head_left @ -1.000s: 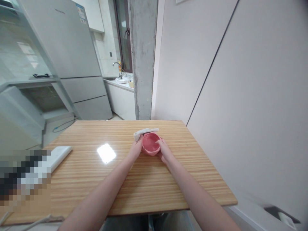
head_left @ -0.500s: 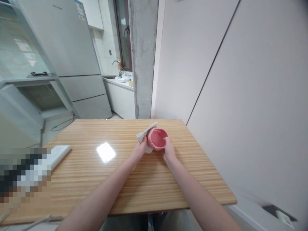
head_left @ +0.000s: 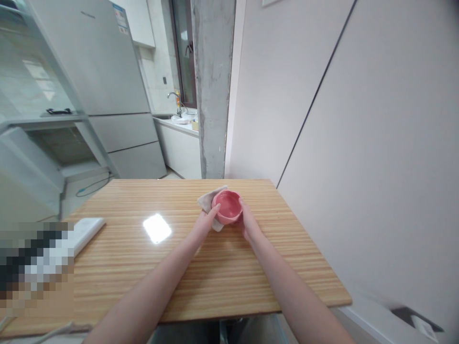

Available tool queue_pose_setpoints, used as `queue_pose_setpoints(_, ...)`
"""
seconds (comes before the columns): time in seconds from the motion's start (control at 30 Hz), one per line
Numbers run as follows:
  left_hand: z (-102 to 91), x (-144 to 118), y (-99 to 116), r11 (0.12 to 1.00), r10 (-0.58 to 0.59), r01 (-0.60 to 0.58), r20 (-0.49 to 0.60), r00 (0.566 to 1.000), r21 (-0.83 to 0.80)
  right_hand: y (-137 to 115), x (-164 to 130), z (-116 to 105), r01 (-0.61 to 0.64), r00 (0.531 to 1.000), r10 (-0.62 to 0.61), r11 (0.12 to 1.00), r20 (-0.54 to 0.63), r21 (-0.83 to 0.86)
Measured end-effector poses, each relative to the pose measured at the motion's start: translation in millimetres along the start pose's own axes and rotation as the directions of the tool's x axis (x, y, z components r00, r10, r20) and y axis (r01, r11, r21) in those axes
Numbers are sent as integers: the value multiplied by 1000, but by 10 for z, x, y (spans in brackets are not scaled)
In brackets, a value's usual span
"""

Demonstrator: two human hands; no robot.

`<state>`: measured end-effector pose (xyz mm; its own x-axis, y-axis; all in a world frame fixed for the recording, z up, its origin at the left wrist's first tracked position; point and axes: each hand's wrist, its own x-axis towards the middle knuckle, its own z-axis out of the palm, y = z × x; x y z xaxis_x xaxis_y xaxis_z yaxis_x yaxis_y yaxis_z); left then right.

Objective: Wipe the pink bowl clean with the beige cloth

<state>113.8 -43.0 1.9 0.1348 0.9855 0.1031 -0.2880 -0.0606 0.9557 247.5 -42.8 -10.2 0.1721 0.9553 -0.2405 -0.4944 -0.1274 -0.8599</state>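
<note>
A pink bowl (head_left: 229, 205) is held between my two hands above the far middle of the table, its opening tilted toward me. My left hand (head_left: 209, 217) grips the bowl's left side through a pale cloth (head_left: 206, 200), with the thumb at the rim. The cloth sticks out behind the bowl and hangs below it on the left. On the right side, my right hand (head_left: 248, 220) is closed around the bowl, thumb near the rim; its other fingers are mostly hidden behind the bowl.
The wood-grain table (head_left: 125, 267) spreads under my arms. At its left lies a white flat object (head_left: 89, 231), partly pixelated, with a cable (head_left: 60, 329) near the front edge. A white wall (head_left: 322, 191) borders the right, and a concrete pillar (head_left: 214, 95) stands beyond.
Both hands and the bowl have shifted slightly left. The bowl is turned a little, and my right thumb has moved from inside the bowl to its rim.
</note>
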Motion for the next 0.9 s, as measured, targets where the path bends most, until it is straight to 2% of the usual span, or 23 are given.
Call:
queue_pose_setpoints(0.17, -28, 27, 30, 987, -69, 77, -57, 996, 142, 49, 22, -5, 24, 999, -24, 1000, 42, 18)
queue_pose_setpoints(0.3, 10, -15, 83, 961, -84, 90, -35, 996, 263, 101, 69, -30, 117, 987, -112, 992, -115, 41)
queue_pose_setpoints(0.37, 30, -36, 71, 955, -83, 80, -4, 997, 284, 104, 72, -35, 132, 981, -121, 989, -153, 66)
queue_pose_setpoints(0.5, 17, -40, -11, 953, -51, 28, 69, 996, 302, 84, 33, 5, 87, 993, -73, 986, -98, 143)
queue_pose_setpoints(0.67, -82, 26, -28, 967, -8, 0, 31, 1000, 256, -8, -30, 51, -45, 998, 35, 984, 59, 172)
queue_pose_setpoints(0.77, -125, 58, 7, 971, 10, -21, 49, 999, 236, -67, -50, 29, -128, 988, 115, 983, 102, 130)
queue_pose_setpoints(0.83, -128, 67, 15, 972, 9, -25, 69, 998, 236, -73, -51, 13, -122, 990, 115, 988, 83, 96)
queue_pose_setpoints(0.9, -113, 68, 15, 976, -8, -5, 63, 998, 216, -45, -37, 8, -53, 997, 49, 996, 55, 70)
